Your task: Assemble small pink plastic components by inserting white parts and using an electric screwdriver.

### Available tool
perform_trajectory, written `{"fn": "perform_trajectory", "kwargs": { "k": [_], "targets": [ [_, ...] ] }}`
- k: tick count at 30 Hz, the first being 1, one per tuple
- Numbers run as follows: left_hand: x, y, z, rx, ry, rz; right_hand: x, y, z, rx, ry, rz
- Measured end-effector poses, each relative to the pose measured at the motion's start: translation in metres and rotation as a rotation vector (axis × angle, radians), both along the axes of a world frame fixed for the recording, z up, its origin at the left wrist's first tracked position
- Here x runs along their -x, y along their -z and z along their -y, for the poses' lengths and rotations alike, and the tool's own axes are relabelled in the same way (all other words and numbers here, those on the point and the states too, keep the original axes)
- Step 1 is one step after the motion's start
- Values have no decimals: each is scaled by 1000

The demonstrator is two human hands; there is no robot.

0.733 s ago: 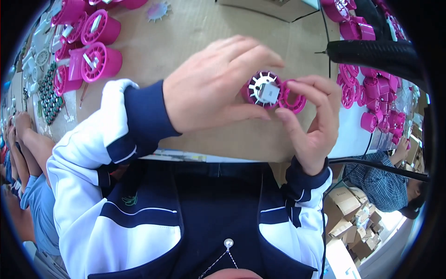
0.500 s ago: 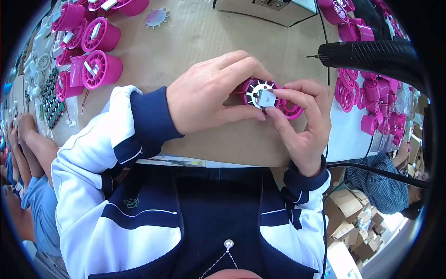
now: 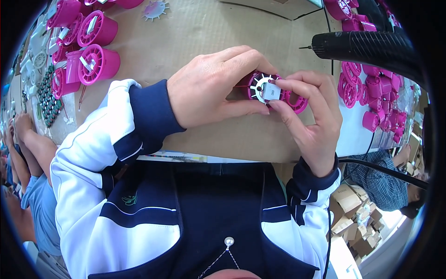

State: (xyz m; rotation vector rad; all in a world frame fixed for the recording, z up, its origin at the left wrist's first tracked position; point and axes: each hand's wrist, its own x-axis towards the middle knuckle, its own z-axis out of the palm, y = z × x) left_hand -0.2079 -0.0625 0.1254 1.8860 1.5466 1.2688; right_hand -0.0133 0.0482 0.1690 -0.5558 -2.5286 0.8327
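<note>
My left hand (image 3: pixel 213 88) grips a round magenta plastic housing (image 3: pixel 297 101) from the left side. A white spoked disc (image 3: pixel 261 88) sits in the housing's open face. My right hand (image 3: pixel 311 125) pinches a small grey-white square part (image 3: pixel 272 91) against the middle of that disc. Both hands hold the piece just above a brown cardboard-covered table (image 3: pixel 209 32). Thin red wires run along the housing under my left fingers.
Several finished magenta housings (image 3: pixel 95 63) lie at the far left, more magenta housings (image 3: pixel 367 93) at the right. A black powered screwdriver (image 3: pixel 367 46) hangs above the right side. A loose white spoked disc (image 3: pixel 155 9) lies at the top. Another person's arm (image 3: pixel 28 139) is at left.
The view has shifted slightly, and my hands with the housing sit a little lower in it. My right fingers have closed onto the small square part at the disc's centre.
</note>
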Motion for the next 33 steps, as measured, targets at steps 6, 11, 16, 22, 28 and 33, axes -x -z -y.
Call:
{"fn": "perform_trajectory", "kwargs": {
  "k": [6,11,16,22,28,33],
  "targets": [
    [-1,-7,3,136,27,61,-1,-4,0,-125,-11,45],
    [0,-5,3,126,25,74,1,-9,-2,-180,-21,98],
    [0,-4,1,123,22,95,2,-10,-3,-175,-34,101],
    [0,-3,1,134,23,98,-2,-9,-4,-96,-29,104],
    [-2,-3,-1,59,11,41,-28,-10,-16,-48,141,2],
    [3,-8,0,122,76,42,-51,7,-13,204,376,-142]
  ]
}}
